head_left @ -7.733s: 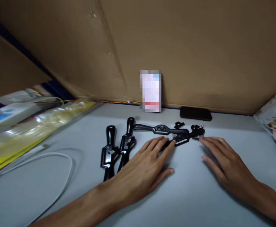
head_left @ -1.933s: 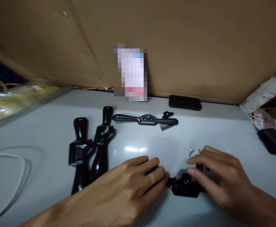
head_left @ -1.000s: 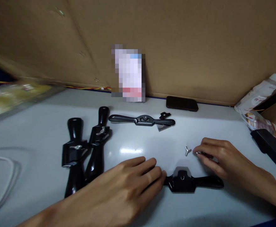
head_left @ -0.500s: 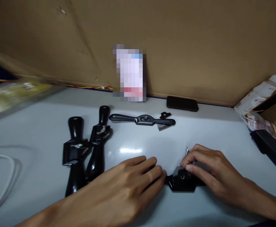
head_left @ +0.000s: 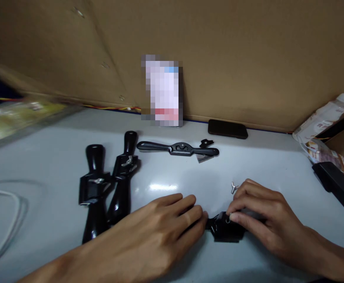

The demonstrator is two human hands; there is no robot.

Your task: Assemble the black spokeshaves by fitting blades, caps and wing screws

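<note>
A black spokeshave (head_left: 227, 232) lies across the table before me, its middle exposed between my hands. My left hand (head_left: 166, 228) is closed at its left handle, which the fingers mostly hide. At the middle body, the thumb and fingertips of my right hand (head_left: 266, 212) are pinched together; the small part between them is mostly hidden. A thin plate edge shows along the front of the body. Just behind the right fingers, a silver wing screw (head_left: 233, 188) rests on the table.
Two assembled black spokeshaves (head_left: 94, 188) lie at left. Farther back are another spokeshave (head_left: 181, 148), a loose blade (head_left: 204, 158) and a small black cap plate (head_left: 206, 143). A dark phone (head_left: 227, 129) lies near the cardboard wall. A white bottle (head_left: 325, 118) and black object (head_left: 341, 186) are at right.
My right hand has shifted slightly down and left over the spokeshave's body. The grey plate that stuck up behind the body has slid toward me. My left hand stays in place.
</note>
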